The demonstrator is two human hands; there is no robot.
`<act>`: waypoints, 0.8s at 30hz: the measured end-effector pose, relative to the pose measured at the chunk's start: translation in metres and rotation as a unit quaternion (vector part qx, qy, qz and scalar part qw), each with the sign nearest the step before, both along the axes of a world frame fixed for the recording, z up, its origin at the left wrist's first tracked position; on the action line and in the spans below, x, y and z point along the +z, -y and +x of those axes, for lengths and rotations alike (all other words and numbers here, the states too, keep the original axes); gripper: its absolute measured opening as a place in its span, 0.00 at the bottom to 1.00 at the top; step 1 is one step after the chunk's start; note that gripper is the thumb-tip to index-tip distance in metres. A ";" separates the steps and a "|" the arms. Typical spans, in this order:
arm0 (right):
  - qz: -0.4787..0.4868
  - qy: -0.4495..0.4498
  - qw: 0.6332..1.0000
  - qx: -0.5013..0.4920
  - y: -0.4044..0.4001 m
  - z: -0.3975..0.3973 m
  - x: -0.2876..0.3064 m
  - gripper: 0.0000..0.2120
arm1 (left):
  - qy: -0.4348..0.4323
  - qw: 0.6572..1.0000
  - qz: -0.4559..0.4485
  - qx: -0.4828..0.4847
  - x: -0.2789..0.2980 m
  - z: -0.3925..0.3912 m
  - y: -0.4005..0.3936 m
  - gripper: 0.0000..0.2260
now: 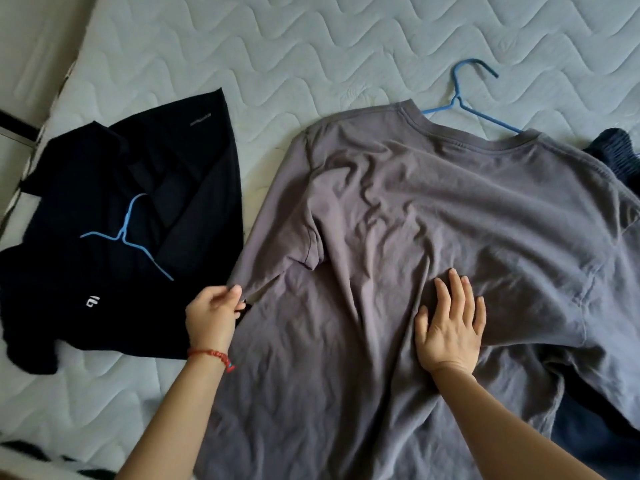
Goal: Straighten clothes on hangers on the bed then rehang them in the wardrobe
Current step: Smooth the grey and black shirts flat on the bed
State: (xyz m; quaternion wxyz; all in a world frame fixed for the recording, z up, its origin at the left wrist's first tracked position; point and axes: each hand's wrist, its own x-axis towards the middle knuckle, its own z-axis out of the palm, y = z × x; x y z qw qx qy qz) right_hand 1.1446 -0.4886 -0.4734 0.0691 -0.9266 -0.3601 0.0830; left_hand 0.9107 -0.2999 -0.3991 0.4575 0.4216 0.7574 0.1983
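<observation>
A wrinkled grey T-shirt lies spread over the quilted mattress, with a blue hanger poking out of its collar at the upper right. My left hand pinches the hem of the shirt's left sleeve at its outer end. My right hand lies flat, fingers spread, on the middle of the shirt's body. To the left lies a black garment with a second light blue hanger resting on top of it.
More dark blue clothing lies under the grey shirt at the right edge and lower right. The mattress edge and a strip of floor run along the upper left. A black-and-white patterned fabric shows at the bottom left corner.
</observation>
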 end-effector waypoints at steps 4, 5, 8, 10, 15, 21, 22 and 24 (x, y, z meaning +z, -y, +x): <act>0.000 0.001 1.000 0.000 -0.001 0.000 0.000 0.25 | 0.047 0.997 -0.061 0.022 -0.012 0.005 -0.033 0.15; -0.002 0.001 1.000 -0.001 -0.001 -0.001 -0.001 0.25 | 0.063 0.993 -0.096 0.033 -0.014 0.010 -0.045 0.19; -0.005 0.003 1.000 -0.002 0.000 0.000 -0.002 0.25 | 0.053 0.980 -0.190 0.039 -0.019 0.026 -0.080 0.25; -0.006 0.004 1.000 0.000 0.000 -0.001 -0.003 0.25 | 0.032 0.974 -0.223 0.028 -0.022 0.038 -0.100 0.20; -0.008 0.008 1.000 0.001 0.000 -0.001 -0.003 0.25 | 0.051 0.982 -0.179 -0.029 0.000 0.065 -0.121 0.09; -0.009 0.011 1.000 0.000 -0.001 0.000 -0.003 0.25 | 0.068 0.967 0.209 0.125 0.015 0.041 -0.126 0.13; -0.010 0.010 1.000 -0.001 -0.001 0.000 -0.003 0.25 | 0.058 0.973 0.182 0.128 0.009 0.036 -0.123 0.10; -0.011 0.009 1.000 -0.001 -0.001 0.000 -0.004 0.25 | 0.059 0.989 0.058 0.123 -0.006 0.026 -0.119 0.06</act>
